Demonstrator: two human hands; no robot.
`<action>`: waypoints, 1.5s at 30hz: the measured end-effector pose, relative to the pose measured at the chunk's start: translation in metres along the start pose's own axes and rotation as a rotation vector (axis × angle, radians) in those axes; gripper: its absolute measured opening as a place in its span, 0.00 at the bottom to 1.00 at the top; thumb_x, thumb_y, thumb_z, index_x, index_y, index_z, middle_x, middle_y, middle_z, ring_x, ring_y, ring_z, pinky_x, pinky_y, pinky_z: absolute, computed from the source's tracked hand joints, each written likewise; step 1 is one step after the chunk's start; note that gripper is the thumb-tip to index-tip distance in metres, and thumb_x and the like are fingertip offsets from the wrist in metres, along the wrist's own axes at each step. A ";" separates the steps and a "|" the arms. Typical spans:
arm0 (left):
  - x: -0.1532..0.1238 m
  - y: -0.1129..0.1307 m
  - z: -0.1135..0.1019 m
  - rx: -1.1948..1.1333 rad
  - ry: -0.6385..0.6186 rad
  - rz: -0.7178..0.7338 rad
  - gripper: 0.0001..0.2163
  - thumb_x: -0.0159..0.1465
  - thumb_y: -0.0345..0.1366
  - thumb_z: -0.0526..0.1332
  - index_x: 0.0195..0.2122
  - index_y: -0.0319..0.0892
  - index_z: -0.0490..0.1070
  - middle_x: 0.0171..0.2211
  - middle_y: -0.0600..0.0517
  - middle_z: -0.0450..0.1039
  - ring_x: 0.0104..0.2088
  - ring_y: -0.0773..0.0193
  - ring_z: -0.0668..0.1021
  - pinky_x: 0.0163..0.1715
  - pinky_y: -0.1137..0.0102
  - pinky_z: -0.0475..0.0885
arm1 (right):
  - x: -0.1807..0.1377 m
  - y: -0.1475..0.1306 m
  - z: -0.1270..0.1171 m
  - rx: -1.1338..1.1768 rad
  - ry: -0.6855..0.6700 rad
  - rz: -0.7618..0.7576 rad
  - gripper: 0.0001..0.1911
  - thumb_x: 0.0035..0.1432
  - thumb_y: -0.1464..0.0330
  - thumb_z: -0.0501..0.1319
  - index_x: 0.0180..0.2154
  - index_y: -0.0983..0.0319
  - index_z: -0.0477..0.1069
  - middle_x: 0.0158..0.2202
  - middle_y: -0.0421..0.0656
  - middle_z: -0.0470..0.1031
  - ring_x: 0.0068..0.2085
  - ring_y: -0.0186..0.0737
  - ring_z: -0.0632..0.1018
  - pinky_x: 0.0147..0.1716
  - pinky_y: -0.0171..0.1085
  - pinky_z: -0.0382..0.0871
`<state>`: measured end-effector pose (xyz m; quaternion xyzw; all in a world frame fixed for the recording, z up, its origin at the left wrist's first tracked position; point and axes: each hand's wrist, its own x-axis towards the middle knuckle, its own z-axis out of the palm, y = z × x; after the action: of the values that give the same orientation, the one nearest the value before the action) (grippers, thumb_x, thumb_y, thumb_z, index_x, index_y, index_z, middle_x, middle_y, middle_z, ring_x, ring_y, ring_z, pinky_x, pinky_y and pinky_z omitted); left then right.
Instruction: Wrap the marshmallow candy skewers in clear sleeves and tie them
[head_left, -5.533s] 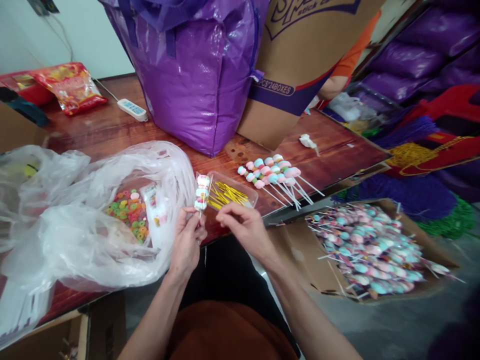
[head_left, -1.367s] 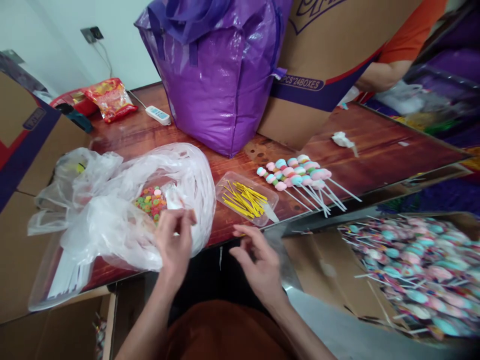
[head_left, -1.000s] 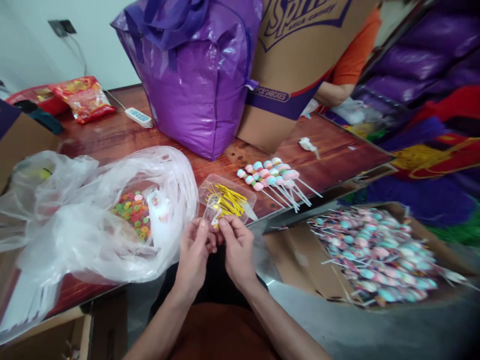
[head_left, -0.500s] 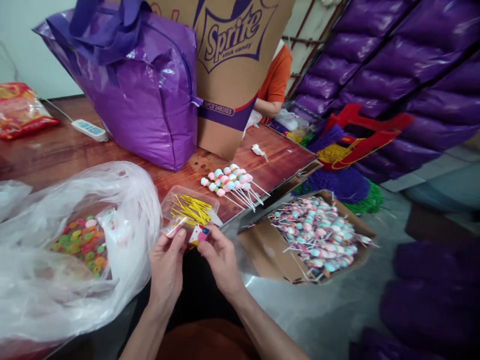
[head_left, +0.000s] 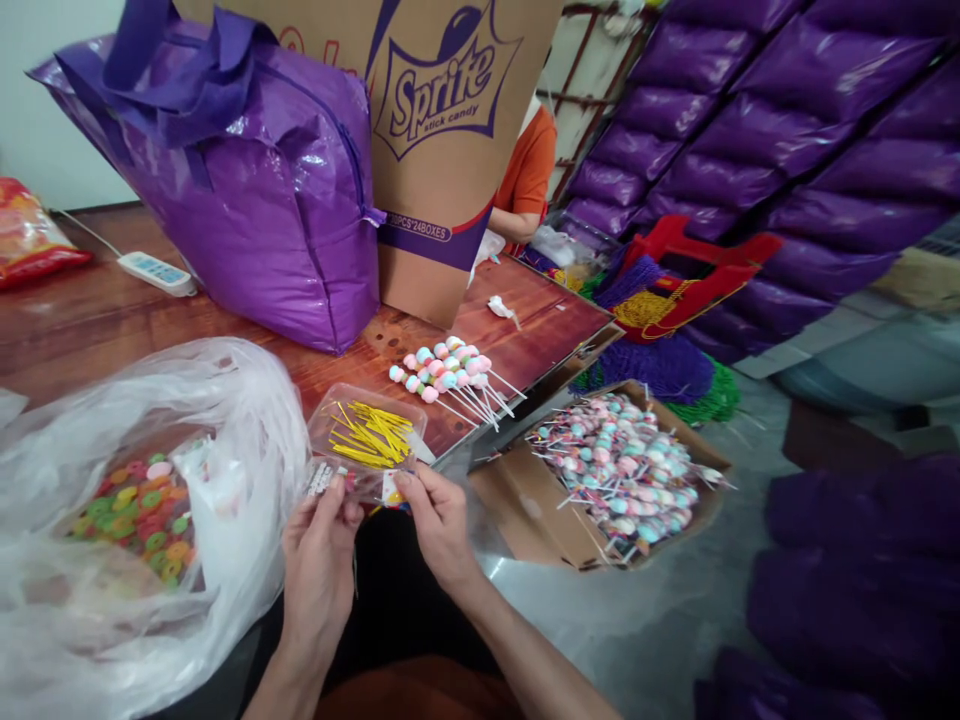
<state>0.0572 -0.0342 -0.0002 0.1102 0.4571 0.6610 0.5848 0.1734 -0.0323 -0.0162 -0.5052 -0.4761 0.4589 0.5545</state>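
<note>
Left hand (head_left: 321, 562) and right hand (head_left: 444, 525) are pinching clear, printed plastic packaging (head_left: 321, 479) close before a shallow transparent plastic tray (head_left: 318, 422) of thin golden strips (head_left: 371, 435), where any uneven pull would be risking a tear

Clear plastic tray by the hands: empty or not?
Not empty: yellow strips lie piled in the clear plastic tray, with part of its floor bare.

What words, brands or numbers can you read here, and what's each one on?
"Sprite": on the cardboard box.
"stick candy": below that, same box.
"30PCS*24BOXES": on the box's lower band; its start may be hidden by the purple bag.
Too covered to read: red lettering, box's upper left.
Too small or blurred: print on the clear wrapper in the left hand.
</note>
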 end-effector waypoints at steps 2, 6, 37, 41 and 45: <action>-0.002 0.001 0.001 -0.014 0.036 0.003 0.14 0.44 0.33 0.78 0.24 0.39 0.72 0.24 0.58 0.71 0.22 0.75 0.67 0.25 0.78 0.70 | 0.002 0.000 -0.003 -0.032 0.020 -0.021 0.21 0.64 0.59 0.57 0.22 0.61 0.57 0.23 0.36 0.57 0.27 0.31 0.59 0.28 0.32 0.57; -0.006 0.000 0.005 0.030 0.065 0.066 0.15 0.46 0.38 0.78 0.25 0.39 0.74 0.26 0.56 0.72 0.23 0.75 0.68 0.25 0.79 0.69 | 0.006 0.000 -0.006 -0.026 -0.006 0.012 0.23 0.65 0.58 0.56 0.21 0.61 0.56 0.22 0.36 0.55 0.25 0.31 0.57 0.25 0.33 0.54; 0.038 0.043 -0.008 -0.242 0.224 -0.185 0.10 0.57 0.33 0.72 0.30 0.40 0.70 0.22 0.61 0.68 0.15 0.79 0.63 0.18 0.79 0.65 | 0.024 -0.017 -0.063 -0.353 0.119 -0.306 0.08 0.63 0.66 0.62 0.32 0.60 0.75 0.28 0.39 0.75 0.30 0.36 0.74 0.31 0.35 0.67; 0.039 0.042 -0.008 -0.232 0.213 -0.175 0.10 0.57 0.33 0.72 0.30 0.40 0.70 0.23 0.60 0.69 0.16 0.79 0.63 0.18 0.79 0.65 | 0.004 -0.025 -0.063 -0.389 0.003 -0.408 0.06 0.63 0.69 0.61 0.33 0.59 0.76 0.29 0.41 0.76 0.29 0.37 0.75 0.29 0.35 0.68; 0.038 0.038 -0.011 -0.180 0.158 -0.122 0.15 0.49 0.34 0.77 0.30 0.39 0.71 0.24 0.61 0.69 0.17 0.79 0.64 0.19 0.80 0.65 | 0.005 -0.022 -0.072 -0.488 -0.078 -0.492 0.06 0.63 0.72 0.60 0.35 0.59 0.76 0.29 0.41 0.77 0.31 0.38 0.76 0.32 0.37 0.69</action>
<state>0.0137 -0.0026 0.0069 -0.0233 0.4463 0.6692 0.5937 0.2463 -0.0374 0.0040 -0.4751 -0.7001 0.2032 0.4928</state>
